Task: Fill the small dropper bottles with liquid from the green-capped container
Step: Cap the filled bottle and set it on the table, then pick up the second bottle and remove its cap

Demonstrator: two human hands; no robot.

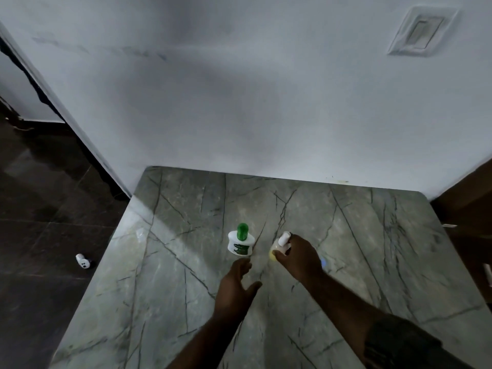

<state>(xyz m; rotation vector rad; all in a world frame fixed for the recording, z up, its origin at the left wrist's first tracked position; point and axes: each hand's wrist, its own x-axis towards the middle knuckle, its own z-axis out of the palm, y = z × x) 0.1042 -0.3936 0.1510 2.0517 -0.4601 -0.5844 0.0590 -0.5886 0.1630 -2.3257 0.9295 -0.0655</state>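
A white container with a green cap (241,240) stands upright near the middle of the grey marble table (186,262). Just below it my left hand (235,284) reaches toward it, fingers spread, holding nothing and a little short of its base. To the right, my right hand (298,255) is closed around a small dropper bottle (282,239) with a white cap and yellowish body, tilted to the upper left. A small blue object (323,261) peeks out behind my right hand; most of it is hidden.
The table butts against a white wall (239,102) at the back. A dark tiled floor lies to the left, with a small white object (83,261) on it. Brown furniture (468,198) stands at the right edge. A wall plate (423,30) sits at the upper right.
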